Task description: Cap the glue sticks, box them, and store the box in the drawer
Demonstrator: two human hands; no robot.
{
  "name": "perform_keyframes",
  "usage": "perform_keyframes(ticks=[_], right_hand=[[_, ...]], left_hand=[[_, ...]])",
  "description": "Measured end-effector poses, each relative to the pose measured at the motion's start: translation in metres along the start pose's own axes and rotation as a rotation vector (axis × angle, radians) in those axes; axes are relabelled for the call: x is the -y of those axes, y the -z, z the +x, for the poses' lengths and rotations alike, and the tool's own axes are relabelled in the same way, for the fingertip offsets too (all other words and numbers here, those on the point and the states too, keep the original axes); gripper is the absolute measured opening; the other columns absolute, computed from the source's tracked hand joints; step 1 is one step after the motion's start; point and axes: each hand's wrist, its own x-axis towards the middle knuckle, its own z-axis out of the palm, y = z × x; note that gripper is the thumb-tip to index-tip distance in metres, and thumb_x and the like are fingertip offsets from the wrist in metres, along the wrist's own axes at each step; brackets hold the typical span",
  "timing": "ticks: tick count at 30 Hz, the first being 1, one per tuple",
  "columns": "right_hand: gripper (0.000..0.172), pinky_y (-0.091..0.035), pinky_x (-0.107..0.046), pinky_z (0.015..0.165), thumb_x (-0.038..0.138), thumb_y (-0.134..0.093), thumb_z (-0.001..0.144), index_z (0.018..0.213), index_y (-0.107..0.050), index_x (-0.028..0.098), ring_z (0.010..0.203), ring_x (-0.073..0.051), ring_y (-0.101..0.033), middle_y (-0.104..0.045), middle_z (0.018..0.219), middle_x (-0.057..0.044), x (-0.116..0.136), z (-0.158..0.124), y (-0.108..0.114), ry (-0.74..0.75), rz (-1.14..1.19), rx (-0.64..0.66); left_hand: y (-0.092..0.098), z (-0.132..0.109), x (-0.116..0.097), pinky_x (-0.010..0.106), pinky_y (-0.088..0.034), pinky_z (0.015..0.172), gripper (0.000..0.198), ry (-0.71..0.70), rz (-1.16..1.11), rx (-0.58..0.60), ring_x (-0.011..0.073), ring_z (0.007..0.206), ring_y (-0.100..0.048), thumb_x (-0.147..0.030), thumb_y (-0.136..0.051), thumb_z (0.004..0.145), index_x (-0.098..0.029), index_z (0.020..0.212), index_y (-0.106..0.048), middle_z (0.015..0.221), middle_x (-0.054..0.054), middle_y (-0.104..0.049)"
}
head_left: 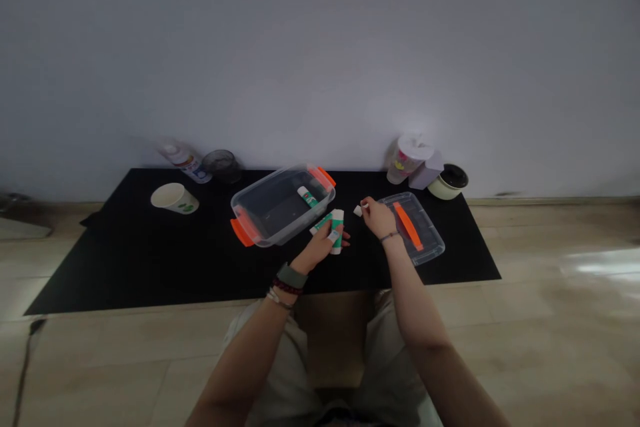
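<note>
My left hand (315, 250) grips two white-and-green glue sticks, one upright (337, 230) and one slanting behind it (321, 222), just off the corner of a clear plastic box (280, 207) with orange handles. A third glue stick (307, 197) lies inside that box. My right hand (377, 217) pinches a small white cap (358, 211) between its fingertips. It hovers beside a clear plastic lid (413, 227) with an orange strip, which lies flat on the black mat (150, 260).
Along the wall at the mat's back edge stand a spray bottle (183, 160), a dark glass (221, 165), a plastic cup (406, 160), a lilac box (426, 170) and a small pot (449, 181). A paper cup (174, 199) lies on its side at the left.
</note>
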Motion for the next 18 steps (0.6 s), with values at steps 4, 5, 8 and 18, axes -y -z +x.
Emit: perform_keyframes(ticks=[4,5,8,18], right_hand=[[0.034,-0.049,-0.033,0.082,0.030,-0.052,0.096,0.130,-0.055,0.023,0.107,-0.028,-0.067,-0.069,0.118,-0.015,0.001,0.011,-0.013,-0.065,-0.275,0.104],[0.036,-0.049,-0.033,0.082,0.032,-0.053,0.096,0.130,-0.055,0.022,0.108,-0.028,-0.066,-0.069,0.119,-0.015,0.002,0.013,-0.017,-0.076,-0.298,0.133],[0.036,-0.048,-0.032,0.083,0.032,-0.057,0.095,0.128,-0.056,0.019,0.109,-0.028,-0.066,-0.068,0.119,-0.018,0.004,0.017,-0.027,-0.109,-0.324,0.173],[0.032,-0.049,-0.023,0.065,0.046,-0.064,0.084,0.101,-0.061,0.018,0.079,-0.014,-0.067,-0.070,0.093,-0.004,-0.003,0.019,-0.012,0.006,0.757,0.083]], left_hand=[[0.001,0.003,0.004,0.025,-0.050,0.065,0.042,-0.022,0.039,-0.024,0.0131,0.070,-0.065,-0.056,-0.068,0.082,-0.018,0.095,-0.055,0.080,0.001,-0.064],[0.002,0.004,0.005,0.025,-0.050,0.066,0.042,-0.025,0.040,-0.030,0.0126,0.069,-0.065,-0.056,-0.068,0.081,-0.018,0.094,-0.055,0.078,0.000,-0.062],[0.004,0.007,0.006,0.026,-0.051,0.067,0.040,-0.031,0.036,-0.047,0.0107,0.064,-0.062,-0.054,-0.069,0.081,-0.019,0.091,-0.054,0.074,-0.002,-0.060],[0.004,0.004,-0.002,0.022,-0.047,0.058,0.042,-0.031,-0.098,-0.057,0.0073,0.056,-0.053,-0.058,-0.067,0.081,-0.019,0.093,-0.055,0.067,-0.005,-0.054]])
